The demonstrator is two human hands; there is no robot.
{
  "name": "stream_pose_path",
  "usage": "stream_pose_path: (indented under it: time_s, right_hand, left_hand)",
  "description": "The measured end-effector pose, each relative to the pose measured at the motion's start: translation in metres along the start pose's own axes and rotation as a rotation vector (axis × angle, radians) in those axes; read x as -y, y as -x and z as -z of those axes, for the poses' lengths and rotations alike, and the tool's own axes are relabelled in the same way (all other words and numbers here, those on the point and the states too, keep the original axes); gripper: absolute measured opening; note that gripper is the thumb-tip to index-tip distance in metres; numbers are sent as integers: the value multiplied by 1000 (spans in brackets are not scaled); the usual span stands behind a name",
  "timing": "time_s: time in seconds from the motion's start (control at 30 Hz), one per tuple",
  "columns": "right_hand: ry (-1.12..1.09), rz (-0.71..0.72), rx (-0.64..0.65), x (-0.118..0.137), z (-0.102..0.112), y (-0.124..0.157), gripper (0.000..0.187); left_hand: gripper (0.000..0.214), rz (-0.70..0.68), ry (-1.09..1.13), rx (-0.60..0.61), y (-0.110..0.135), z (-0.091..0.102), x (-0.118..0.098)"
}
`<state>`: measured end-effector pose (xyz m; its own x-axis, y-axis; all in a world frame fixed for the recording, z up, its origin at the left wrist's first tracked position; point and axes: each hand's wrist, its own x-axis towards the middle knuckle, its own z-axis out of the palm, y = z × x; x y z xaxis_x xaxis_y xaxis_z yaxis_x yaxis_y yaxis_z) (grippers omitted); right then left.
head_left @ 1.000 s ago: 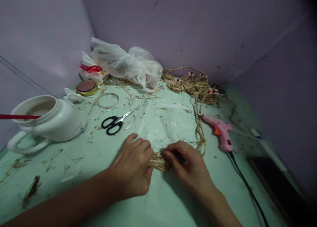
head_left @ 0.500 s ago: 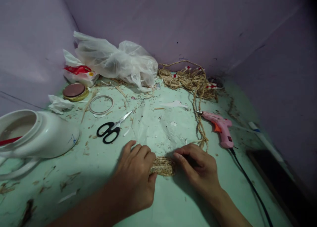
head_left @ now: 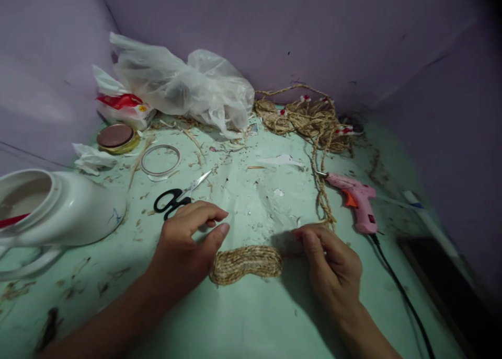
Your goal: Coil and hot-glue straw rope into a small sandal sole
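Pink plastic makes the glue gun [head_left: 358,202] the easiest thing to spot from where I stand, lying on the pale green worktop [head_left: 251,322]. To the left of the glue gun, and nearer the person, lies the straw pad [head_left: 247,265], flat, with rounded ends and an edge that dips inward at the middle of its near side. The left hand [head_left: 192,236] is further left of the glue gun, thumb and fingers parted, gripping nothing; its lower edge is at the pad's left end, though I can't tell whether they touch. The right hand [head_left: 333,259] is just on the near side of the glue gun, fingers curled and thumb drawn against them, apart from the pad; whether a thin strand is pinched there I can't tell.

The pad looks light and dry, with a rough grip rather than a slippery one. I'd expect it to bend a little and spring back, its outer row perhaps working loose if tugged. The dipped middle seems the safest hold, thumb and fingers across both edges. Well left of the glue gun are the scissors [head_left: 182,194]; behind it sits a heap of cord [head_left: 301,121].
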<state>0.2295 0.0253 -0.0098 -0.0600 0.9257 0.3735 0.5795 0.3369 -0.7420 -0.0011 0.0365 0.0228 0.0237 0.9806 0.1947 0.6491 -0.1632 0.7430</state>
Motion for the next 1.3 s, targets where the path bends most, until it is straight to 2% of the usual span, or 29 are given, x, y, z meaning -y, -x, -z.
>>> stream_pose_path:
  time_s: [0.1, 0.37, 0.53, 0.63, 0.77, 0.97, 1.17, 1.3]
  right_hand:
    - [9, 48, 6, 1, 1, 2, 17]
    - [36, 220, 101, 6, -1, 5, 11]
    - [40, 457, 295, 18, -6, 8, 23]
    - [32, 519, 356, 22, -11, 13, 26]
    - [51, 496, 346, 19, -19, 17, 28]
    - [-48, 481, 316, 17, -25, 20, 30]
    - [-7, 356, 223, 28, -35, 22, 30]
    - [-22, 322, 263, 33, -32, 19, 28]
  left_hand:
    - [9, 18, -31, 13, -4, 4, 0]
    - [14, 68, -96, 173, -7, 16, 3]
    - [11, -6, -241, 298, 1, 13, 3]
    - [6, -62, -235, 379, 9, 9, -1]
    - [23, -170, -197, 471, 20, 0, -10]
    - [15, -202, -250, 503, 31, -17, -12]
    - [8, -126, -248, 478, 30, -24, -14]
    - [14, -106, -318, 451, 32, -27, -19]
